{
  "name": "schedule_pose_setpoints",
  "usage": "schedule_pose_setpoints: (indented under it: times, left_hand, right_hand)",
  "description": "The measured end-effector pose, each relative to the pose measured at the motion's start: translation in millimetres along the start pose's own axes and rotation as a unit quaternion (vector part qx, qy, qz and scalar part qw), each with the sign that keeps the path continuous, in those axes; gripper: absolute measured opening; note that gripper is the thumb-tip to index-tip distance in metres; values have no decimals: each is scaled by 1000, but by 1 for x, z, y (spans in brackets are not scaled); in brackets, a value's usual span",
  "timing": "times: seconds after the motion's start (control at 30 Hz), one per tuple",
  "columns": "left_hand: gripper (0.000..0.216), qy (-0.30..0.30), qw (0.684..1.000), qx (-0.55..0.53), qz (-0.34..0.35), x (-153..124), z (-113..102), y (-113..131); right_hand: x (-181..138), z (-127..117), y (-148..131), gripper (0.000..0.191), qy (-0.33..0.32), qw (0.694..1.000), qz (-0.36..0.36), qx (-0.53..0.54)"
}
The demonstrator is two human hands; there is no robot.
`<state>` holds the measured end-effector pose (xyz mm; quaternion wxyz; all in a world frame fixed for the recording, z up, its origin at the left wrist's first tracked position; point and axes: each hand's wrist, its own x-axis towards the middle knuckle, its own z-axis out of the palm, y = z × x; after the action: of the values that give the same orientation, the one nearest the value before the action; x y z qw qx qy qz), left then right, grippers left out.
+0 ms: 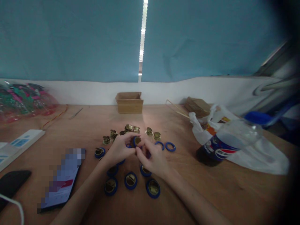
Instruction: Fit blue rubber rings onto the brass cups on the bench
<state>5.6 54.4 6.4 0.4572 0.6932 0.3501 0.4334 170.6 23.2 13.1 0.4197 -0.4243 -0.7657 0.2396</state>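
Both hands meet above the middle of the wooden table. Between them is a round brass-coloured metal piece with a blue ring (136,142). My left hand (123,147) pinches its left side, while the fingers of my right hand (152,154) close on its right side. Several similar blue-ringed brass pieces lie below and beside the hands, among them one at the front (130,180) and another to its right (153,188). Beyond the hands are several brass pieces without rings (157,135). A loose blue ring (170,146) rests right of my right hand. My fingers partly cover the held piece.
A lit phone (63,181) lies at left, near a white power strip (22,147). An open cardboard box (129,103) stands at the back. On the right, a cola bottle (225,143) leans over a white plastic bag (262,159). Plastic-wrapped items (25,100) fill the far left.
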Motion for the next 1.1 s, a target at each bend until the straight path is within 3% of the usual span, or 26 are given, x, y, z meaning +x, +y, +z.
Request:
schedule_pose_setpoints:
  times: [0.17, 0.3, 0.37, 0.47, 0.57, 0.63, 0.77, 0.97, 1.1]
  left_hand:
    - [45, 43, 984, 168, 26, 0, 1, 4]
    - [38, 66, 967, 237, 67, 0, 4, 10]
    - [44, 68, 968, 234, 56, -1, 5, 11]
    - [52, 63, 971, 225, 44, -2, 6, 15]
    - [43, 44, 969, 232, 70, -2, 6, 20]
    - [37, 41, 967, 235, 86, -1, 5, 24]
    - [32, 37, 967, 241, 81, -2, 1, 27]
    - [35, -109, 971, 213, -29, -10, -8, 24]
    - [36, -149, 951, 263, -62, -14, -8, 20]
  right_hand:
    - [2, -1, 2, 9, 0, 999, -22, -47]
    - [10, -1, 7, 18, 0, 992, 83, 90]
    - [13, -4, 11, 24, -33, 963, 159, 213]
    - [15, -12, 18, 28, -98, 893, 241, 367]
    - [14, -18, 23, 29, -139, 838, 266, 456]
    - [14, -19, 23, 29, -144, 827, 269, 473]
    - [18, -17, 19, 27, -105, 859, 283, 415]
    - [21, -19, 15, 21, -18, 886, 315, 339]
    - [20, -19, 19, 17, 13, 929, 268, 255]
